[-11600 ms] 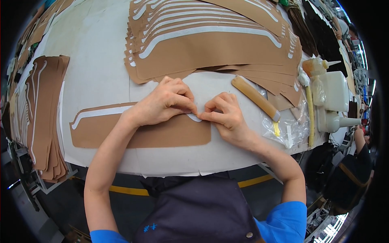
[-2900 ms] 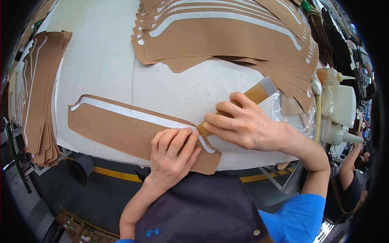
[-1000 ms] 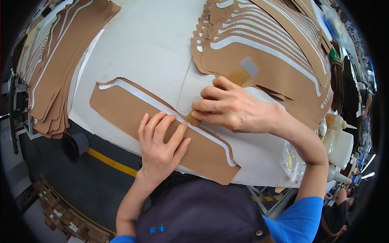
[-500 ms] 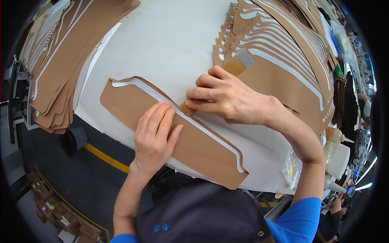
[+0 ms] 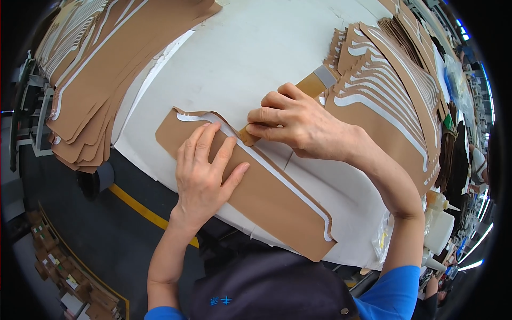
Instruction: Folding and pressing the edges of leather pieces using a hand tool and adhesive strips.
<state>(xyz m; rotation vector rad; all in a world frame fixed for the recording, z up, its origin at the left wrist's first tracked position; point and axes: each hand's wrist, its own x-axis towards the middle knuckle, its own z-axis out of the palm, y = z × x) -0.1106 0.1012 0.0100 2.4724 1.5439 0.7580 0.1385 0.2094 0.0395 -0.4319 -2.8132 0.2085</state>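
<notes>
A long brown sheet piece (image 5: 274, 216) lies diagonally on the white-covered table, a white strip (image 5: 287, 191) along its upper right edge, where the edge looks slightly raised. My left hand (image 5: 205, 170) rests open on the piece, fingertips beside the strip toward the upper end. My right hand (image 5: 301, 122) grips a flat, yellowish-brown bar (image 5: 308, 85) with a grey end pointing up and away. The bar's lower end is at the strip's edge, just right of my left fingertips.
Stacks of similar pieces with white strips lie top left (image 5: 90, 90) and right (image 5: 384, 133). Plastic bottles (image 5: 437, 229) and a clear bag (image 5: 381, 240) sit at the right edge. Below the table's left edge are a grey bucket (image 5: 101, 178) and boxes (image 5: 64, 266). Another person (image 5: 429, 298) shows at far right.
Since the earliest frame my right hand has taken up the bar that lay on the table. Both hands have moved up-left along the strip, and the view has turned.
</notes>
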